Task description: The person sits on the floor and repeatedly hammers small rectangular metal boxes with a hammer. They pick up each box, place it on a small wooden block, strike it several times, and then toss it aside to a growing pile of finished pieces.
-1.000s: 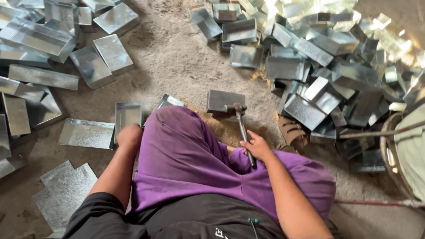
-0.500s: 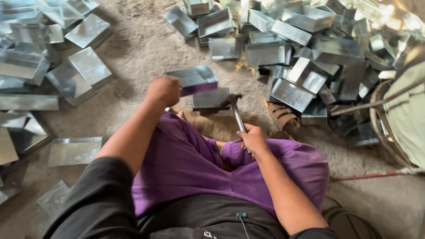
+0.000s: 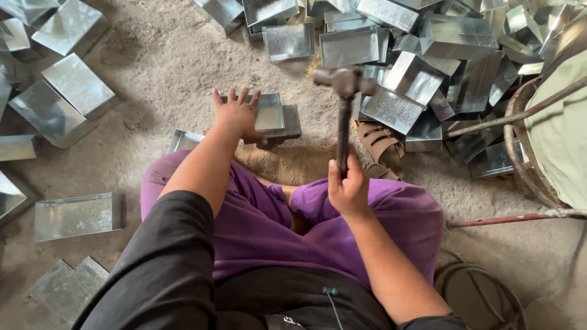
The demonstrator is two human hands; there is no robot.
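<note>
Far left, bent sheet-metal pieces (image 3: pixel 76 85) lie scattered on the dusty ground (image 3: pixel 159 67), and one flat tray (image 3: pixel 76 215) sits beside the purple-clad knee (image 3: pixel 183 177). Moving in, the left hand (image 3: pixel 237 115) is spread wide, fingers splayed, palm pressed flat on a small metal box (image 3: pixel 269 113) that rests on a dark block (image 3: pixel 287 125) just ahead of the crossed legs. To its right, the right hand (image 3: pixel 347 189) is wrapped tight around the handle of a hammer (image 3: pixel 343 104), head raised above the box and near the pile. A sandal (image 3: pixel 379 143) lies beyond. Far right, a heap of folded metal boxes (image 3: pixel 440 55), then a curved metal frame (image 3: pixel 520 140).
</note>
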